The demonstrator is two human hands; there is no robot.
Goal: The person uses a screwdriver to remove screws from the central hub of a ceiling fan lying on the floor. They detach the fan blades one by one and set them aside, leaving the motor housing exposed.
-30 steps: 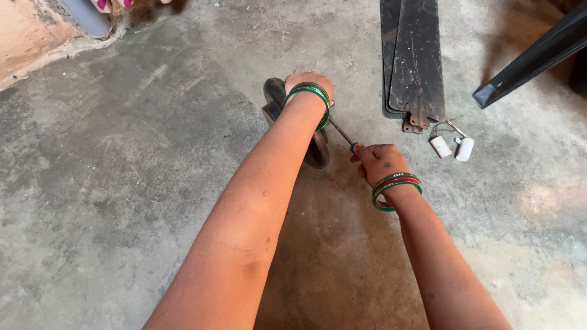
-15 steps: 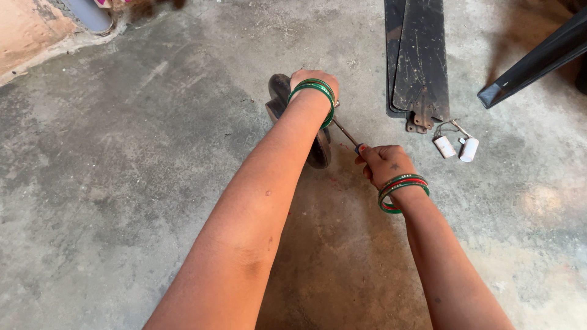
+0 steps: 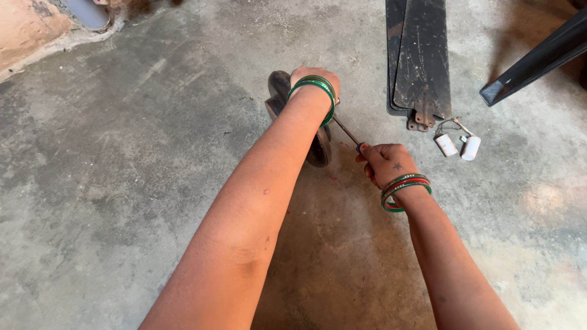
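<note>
On the concrete floor (image 3: pixel 122 183), a dark, round, dusty motor housing (image 3: pixel 278 91).

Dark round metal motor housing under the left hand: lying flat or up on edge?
On edge. The dark round metal motor housing stands on its rim on the concrete floor, left hand on top, right hand holding a screwdriver to it.

Both of your arms are bare right up to the near edge of the view, with no sleeves showing. Behind the fingers of your left hand (image 3: pixel 313 76), a stack of thin green bangles (image 3: pixel 315 93) rings the wrist. Behind the fingers of your right hand (image 3: pixel 386 164), the wrist carries more thin bangles (image 3: pixel 405 190), green ones with red between them. A small dark star-shaped mark sits on the back of that hand, between fingers and bangles.
</note>
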